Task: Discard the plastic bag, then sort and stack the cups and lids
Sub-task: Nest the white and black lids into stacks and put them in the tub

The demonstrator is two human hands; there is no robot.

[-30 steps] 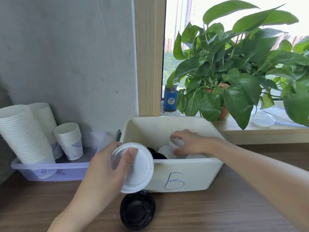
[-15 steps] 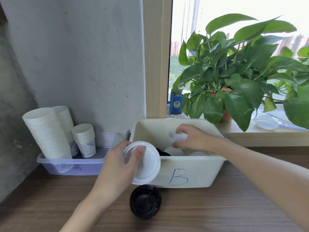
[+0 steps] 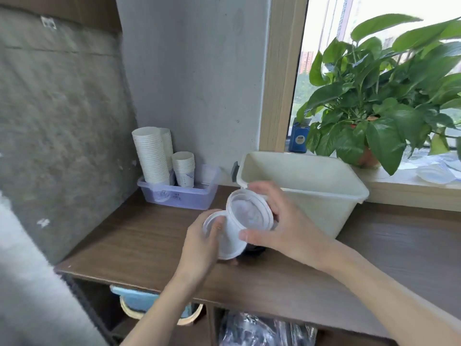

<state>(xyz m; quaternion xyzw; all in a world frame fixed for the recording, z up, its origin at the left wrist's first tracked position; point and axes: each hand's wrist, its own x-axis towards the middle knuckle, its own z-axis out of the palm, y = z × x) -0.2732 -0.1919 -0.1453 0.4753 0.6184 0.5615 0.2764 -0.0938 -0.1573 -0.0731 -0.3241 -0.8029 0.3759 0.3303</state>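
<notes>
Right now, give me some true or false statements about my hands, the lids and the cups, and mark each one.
1. The left hand grips a white lid and the right hand grips a second white lid. True.
2. The paper cup stacks stand in the cream bin. False: they stand in the purple tray.
3. The cream bin sits on the wooden table. True.
4. The plant stands on the table in front of the bin. False: it is on the windowsill behind the bin.
</notes>
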